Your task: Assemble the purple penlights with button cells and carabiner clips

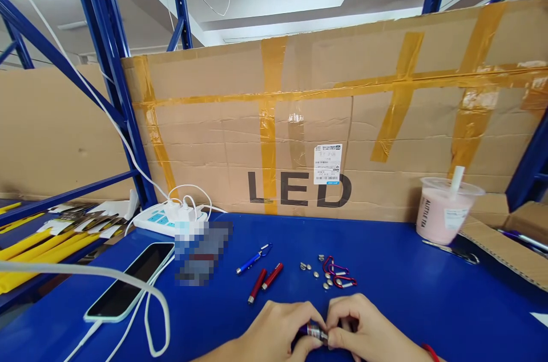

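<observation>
Near the front edge of the picture, my left hand (285,325) is closed around a small purple penlight (314,330) with a printed label and a silvery end. My right hand (362,325) pinches at that silvery end; its fingertips partly cover whatever is there. Beyond my hands lie two red penlight tubes (264,282) side by side and a blue penlight (252,261) with a clip on its end. To their right, red and purple carabiner clips (345,281) lie among several small round silvery pieces (315,274).
A phone (132,279) with a white cable lies left, before a power strip (165,218). At the back right stand a pink drink cup (445,216), dark-handled tweezers or scissors (454,251) and an open cardboard box (505,253). A cardboard wall (214,145) closes the back.
</observation>
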Demonstrator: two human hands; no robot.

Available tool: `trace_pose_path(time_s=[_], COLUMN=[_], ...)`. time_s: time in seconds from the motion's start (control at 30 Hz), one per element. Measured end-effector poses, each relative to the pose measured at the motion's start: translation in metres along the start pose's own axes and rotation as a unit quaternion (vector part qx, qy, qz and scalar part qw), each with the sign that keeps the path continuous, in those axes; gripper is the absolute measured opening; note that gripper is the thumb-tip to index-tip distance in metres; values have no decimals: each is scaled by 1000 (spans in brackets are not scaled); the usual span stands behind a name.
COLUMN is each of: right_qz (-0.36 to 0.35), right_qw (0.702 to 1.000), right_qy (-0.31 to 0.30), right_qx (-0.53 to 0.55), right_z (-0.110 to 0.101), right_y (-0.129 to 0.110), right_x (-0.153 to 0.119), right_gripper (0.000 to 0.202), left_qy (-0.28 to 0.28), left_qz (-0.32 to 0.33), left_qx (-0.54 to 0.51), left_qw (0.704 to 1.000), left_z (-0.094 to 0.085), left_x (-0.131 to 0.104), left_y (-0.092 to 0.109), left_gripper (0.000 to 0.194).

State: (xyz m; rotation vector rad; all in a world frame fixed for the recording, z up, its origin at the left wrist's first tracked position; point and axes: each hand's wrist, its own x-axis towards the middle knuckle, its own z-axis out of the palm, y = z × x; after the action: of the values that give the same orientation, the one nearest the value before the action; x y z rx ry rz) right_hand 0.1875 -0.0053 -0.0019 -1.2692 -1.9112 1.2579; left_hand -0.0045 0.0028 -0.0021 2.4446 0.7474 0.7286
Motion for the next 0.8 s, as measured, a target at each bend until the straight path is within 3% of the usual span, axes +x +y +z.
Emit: trace_pose_path(time_s=[0.8], right_qz=[-5], right_qw=[1000], right_qy=[-5], right_qx=[-4], right_z=[-1], right_y=[5], right_x=[1], right_gripper=[18], left_qy=[-8], left_qz=[-3], left_qx=[5], left_qw=[1000], left_z=[-2], left_x=[-1], left_y=[5], left_gripper=[19])
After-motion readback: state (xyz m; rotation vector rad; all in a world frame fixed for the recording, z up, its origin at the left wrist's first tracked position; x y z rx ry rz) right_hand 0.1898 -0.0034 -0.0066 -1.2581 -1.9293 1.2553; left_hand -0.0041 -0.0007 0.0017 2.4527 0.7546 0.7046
